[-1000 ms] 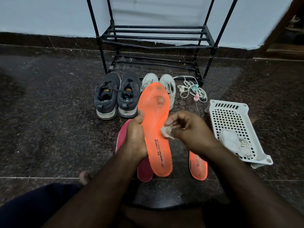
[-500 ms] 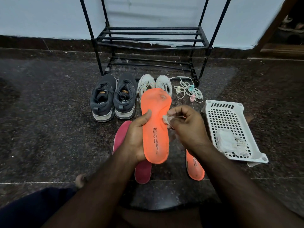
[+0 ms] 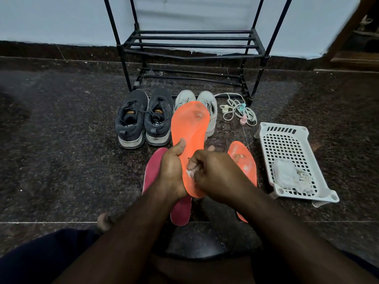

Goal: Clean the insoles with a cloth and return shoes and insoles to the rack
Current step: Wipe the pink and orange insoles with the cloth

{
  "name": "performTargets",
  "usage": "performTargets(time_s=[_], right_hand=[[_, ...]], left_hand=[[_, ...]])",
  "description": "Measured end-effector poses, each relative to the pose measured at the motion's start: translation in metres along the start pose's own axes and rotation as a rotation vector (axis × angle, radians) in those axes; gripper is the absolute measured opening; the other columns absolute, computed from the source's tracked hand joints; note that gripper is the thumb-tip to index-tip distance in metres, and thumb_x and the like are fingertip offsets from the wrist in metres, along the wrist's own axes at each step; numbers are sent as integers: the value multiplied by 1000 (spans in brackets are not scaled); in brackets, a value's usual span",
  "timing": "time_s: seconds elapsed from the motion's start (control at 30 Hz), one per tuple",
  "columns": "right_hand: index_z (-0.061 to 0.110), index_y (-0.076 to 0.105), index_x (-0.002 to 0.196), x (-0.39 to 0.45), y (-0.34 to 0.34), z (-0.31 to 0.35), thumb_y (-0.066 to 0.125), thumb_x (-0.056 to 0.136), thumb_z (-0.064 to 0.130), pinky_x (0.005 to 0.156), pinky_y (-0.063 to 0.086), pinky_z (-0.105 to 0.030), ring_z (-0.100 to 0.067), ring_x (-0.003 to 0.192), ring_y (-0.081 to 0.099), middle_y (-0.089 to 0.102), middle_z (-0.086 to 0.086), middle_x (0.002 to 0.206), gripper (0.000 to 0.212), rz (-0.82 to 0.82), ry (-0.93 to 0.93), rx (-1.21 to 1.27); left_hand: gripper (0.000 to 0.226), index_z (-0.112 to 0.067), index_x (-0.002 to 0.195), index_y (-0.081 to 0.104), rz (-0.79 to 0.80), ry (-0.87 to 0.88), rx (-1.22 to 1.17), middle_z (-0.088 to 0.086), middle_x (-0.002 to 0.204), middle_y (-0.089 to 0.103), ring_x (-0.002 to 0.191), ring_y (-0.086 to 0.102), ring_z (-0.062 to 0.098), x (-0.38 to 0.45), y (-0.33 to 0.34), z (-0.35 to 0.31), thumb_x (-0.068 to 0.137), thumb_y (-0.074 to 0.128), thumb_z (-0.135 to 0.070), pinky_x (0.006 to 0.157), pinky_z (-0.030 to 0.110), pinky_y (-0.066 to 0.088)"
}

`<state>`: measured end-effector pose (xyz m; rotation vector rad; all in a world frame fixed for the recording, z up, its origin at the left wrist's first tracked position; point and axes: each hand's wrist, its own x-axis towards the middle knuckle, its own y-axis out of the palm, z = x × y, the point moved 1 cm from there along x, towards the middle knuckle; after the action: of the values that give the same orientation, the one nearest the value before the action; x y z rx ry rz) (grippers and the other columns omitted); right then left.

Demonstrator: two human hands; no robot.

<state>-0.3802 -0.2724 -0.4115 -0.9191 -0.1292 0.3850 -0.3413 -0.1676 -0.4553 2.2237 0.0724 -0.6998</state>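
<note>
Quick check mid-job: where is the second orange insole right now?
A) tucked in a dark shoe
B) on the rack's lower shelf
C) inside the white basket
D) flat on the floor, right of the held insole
D: the second orange insole lies on the floor between the held insole and the white basket.

Right of the fingers (image 3: 196, 160), well apart: white perforated plastic basket (image 3: 287, 148), resting on dark speckled stone floor (image 3: 61, 140). Beyond the fingers and somewhat right, near the basket's far corner: tangled pale cord (image 3: 240, 109) with small pink and teal pieces. Farther beyond: pale blue wall (image 3: 61, 17) over dark skirting.
</note>
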Motion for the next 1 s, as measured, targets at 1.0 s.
performTargets(time_s=[1.0], right_hand=[[15, 67, 85, -10, -16, 0, 68, 79, -8, 68, 56, -43, -17, 62, 63, 67, -4, 71, 24, 96, 94, 498]], left_hand=[[57, -4, 107, 71, 111, -38, -196, 22, 127, 65, 85, 73, 37, -14, -12, -5, 99, 31, -44, 89, 52, 48]])
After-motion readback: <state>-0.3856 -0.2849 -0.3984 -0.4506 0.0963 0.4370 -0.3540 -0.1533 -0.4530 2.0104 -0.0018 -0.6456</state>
